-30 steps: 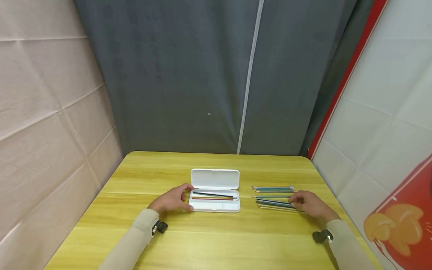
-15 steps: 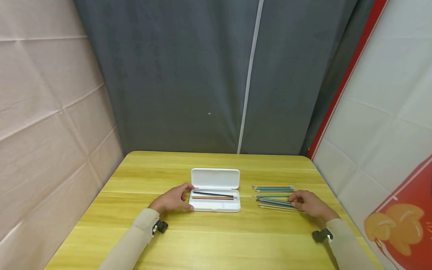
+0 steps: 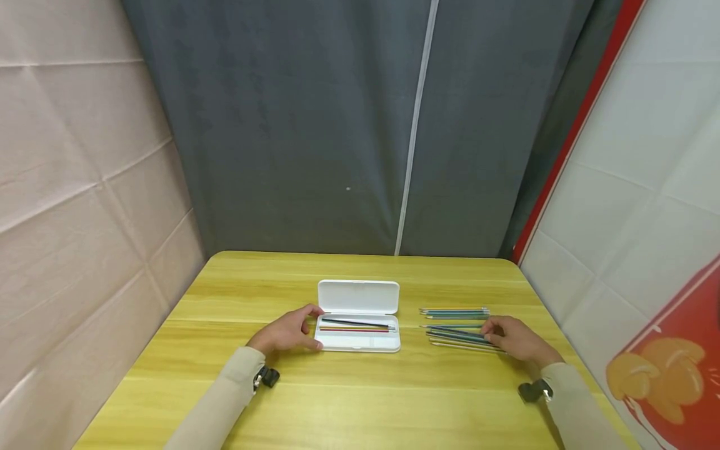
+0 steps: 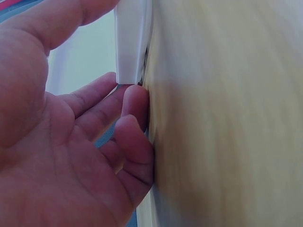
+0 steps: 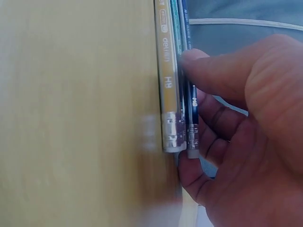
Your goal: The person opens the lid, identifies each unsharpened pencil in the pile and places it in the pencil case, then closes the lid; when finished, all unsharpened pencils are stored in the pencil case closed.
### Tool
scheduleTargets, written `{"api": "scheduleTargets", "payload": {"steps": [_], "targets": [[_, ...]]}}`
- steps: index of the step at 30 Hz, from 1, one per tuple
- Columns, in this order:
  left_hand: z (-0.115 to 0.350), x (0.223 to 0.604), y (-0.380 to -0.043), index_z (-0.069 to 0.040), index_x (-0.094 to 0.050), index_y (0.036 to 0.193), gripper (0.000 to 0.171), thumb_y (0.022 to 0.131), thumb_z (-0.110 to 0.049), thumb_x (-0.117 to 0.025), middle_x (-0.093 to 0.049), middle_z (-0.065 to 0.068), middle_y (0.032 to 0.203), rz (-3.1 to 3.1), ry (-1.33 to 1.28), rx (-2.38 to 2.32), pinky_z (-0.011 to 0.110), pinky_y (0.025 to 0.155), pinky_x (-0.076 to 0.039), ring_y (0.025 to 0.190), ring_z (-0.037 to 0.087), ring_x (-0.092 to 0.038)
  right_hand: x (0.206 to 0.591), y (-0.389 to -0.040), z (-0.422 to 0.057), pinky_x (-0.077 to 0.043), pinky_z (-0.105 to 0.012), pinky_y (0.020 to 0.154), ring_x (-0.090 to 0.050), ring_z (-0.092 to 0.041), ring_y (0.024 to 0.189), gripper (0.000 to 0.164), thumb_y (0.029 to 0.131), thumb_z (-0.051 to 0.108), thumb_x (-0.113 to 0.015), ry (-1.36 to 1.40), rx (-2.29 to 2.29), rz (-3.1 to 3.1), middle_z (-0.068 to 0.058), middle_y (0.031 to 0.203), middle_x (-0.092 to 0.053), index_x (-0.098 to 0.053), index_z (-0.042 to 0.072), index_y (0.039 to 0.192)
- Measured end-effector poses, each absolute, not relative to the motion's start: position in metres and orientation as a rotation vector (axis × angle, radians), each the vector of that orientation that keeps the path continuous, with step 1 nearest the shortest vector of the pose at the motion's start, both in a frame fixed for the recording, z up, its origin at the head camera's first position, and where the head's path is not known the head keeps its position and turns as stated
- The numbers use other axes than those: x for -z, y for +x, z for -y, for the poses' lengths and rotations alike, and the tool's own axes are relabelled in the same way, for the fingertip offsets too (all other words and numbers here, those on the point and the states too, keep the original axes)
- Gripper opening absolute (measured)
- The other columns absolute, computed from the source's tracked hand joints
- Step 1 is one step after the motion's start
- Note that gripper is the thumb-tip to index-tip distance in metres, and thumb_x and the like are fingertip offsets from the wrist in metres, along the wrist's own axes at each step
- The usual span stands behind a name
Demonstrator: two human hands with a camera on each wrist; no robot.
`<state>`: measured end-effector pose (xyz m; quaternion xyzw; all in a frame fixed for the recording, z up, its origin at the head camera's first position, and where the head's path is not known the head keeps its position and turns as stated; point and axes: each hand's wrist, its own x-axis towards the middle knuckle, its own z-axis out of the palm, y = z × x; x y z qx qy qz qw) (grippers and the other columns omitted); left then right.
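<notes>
A white pencil case point(image 3: 360, 342) stands with its lid point(image 3: 359, 297) raised, and several pencils point(image 3: 355, 329), among them a dark, a yellow and a red one, lie inside. My left hand point(image 3: 289, 328) holds the case's left end, thumb at the front corner and forefinger at the back corner. At the right, my right hand point(image 3: 514, 340) pinches a dark blue pencil point(image 5: 194, 106) near its eraser end, between thumb and fingers. That pencil overlaps a loose group of pencils; a yellow HB pencil point(image 5: 168, 80) and a green one lie right beside it.
Behind this group lies a second row of pencils point(image 3: 455, 314). Everything is on a yellow wood-grain table point(image 3: 365, 400). A grey curtain point(image 3: 304, 156) hangs behind the far edge, with pale cloth walls left and right.
The right hand has shifted very slightly, and the dark pencils at its fingertips lie a little differently. The left hand and the case stay in place.
</notes>
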<state>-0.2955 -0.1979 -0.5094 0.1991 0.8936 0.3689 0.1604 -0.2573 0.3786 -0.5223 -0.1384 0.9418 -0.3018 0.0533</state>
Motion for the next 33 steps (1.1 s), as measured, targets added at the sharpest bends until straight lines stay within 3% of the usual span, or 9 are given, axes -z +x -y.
{"api": "scheduleTargets", "payload": {"steps": [16,26,33], "targets": [[0.196,0.509,-0.293,-0.018,-0.056,0.140,0.072,0.081,-0.032,-0.094,-0.059,0.005,0.116,-2.553,0.570,-1.068,0.034,0.072,-0.041,0.088,0.021,-0.051,0.507,-0.261,-0.358,-0.051,-0.029,0.081,-0.060,-0.008,0.091,0.007,0.104,0.022,-0.069,-0.475,0.944,-2.918,0.005,0.098,-0.068,-0.070,0.016,0.107],[0.196,0.507,-0.294,-0.017,-0.056,0.141,0.074,0.080,-0.031,-0.094,-0.059,0.005,0.124,-2.557,0.573,-1.065,0.033,0.072,-0.042,0.089,0.021,-0.051,0.500,-0.266,-0.345,-0.054,-0.032,0.085,-0.063,-0.008,0.097,0.015,0.105,0.027,-0.068,-0.550,0.950,-2.889,0.009,0.105,-0.071,-0.075,0.024,0.118],[0.195,0.507,-0.295,-0.017,-0.056,0.140,0.072,0.080,-0.030,-0.094,-0.058,0.005,0.122,-2.553,0.560,-1.072,0.033,0.071,-0.041,0.089,0.021,-0.050,0.494,-0.269,-0.328,-0.055,-0.037,0.088,-0.066,-0.012,0.099,0.014,0.104,0.018,-0.068,-0.606,0.968,-2.930,0.005,0.106,-0.074,-0.077,0.021,0.114]]}}
